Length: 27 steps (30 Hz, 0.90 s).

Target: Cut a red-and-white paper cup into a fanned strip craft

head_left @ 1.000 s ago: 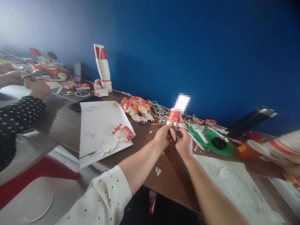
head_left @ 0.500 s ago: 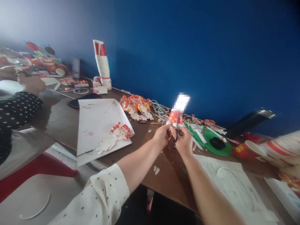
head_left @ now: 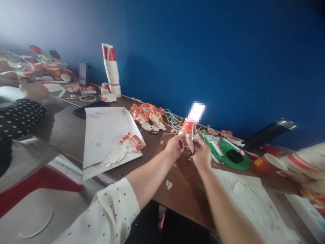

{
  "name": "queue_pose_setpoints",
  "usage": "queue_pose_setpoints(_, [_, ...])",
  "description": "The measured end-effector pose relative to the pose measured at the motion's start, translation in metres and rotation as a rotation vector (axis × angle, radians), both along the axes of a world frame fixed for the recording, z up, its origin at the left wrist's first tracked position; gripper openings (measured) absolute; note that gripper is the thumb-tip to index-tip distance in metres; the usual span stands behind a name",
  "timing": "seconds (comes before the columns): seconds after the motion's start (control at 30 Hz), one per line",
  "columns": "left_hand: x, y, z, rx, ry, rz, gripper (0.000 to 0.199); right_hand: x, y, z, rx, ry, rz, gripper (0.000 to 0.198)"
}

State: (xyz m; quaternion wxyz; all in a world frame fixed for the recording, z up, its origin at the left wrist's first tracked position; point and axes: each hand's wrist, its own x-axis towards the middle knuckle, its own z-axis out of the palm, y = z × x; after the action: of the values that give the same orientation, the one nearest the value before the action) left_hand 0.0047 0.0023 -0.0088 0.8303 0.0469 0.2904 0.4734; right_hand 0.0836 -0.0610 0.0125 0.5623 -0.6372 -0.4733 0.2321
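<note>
My left hand (head_left: 175, 146) pinches the lower edge of a red and white paper cup piece (head_left: 188, 127) held up over the brown table (head_left: 185, 189). My right hand (head_left: 202, 153) grips black-handled scissors (head_left: 193, 146), their blades pointing up into the cup piece. Both hands are close together above the table's middle. Small paper scraps (head_left: 169, 184) lie on the table below them.
A white sheet (head_left: 106, 132) with a paper doll (head_left: 127, 144) lies at left. More red-haired dolls (head_left: 148, 117), a tall cup stack (head_left: 111, 69), a phone (head_left: 87, 108), a green board (head_left: 228, 150), red cups (head_left: 270, 162) and printed paper (head_left: 256, 203) surround me. Another person's dotted sleeve (head_left: 17, 117) is far left.
My right hand with the scissors has shifted slightly right and down, and the blades now reach into the cup piece. The person at the left has drawn their hands back a little.
</note>
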Motion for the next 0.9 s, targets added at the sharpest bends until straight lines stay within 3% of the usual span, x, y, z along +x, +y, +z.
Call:
queue_pose_setpoints(0.3, [0.005,0.004,-0.005,-0.016,0.036,0.047,0.021,0.001,0.001,-0.002,-0.031,0.064,0.01,0.048])
queue_pose_setpoints(0.9, [-0.007,0.002,0.004,0.043,0.033,-0.06,0.023,0.003,-0.002,0.002,-0.015,0.055,0.004,0.046])
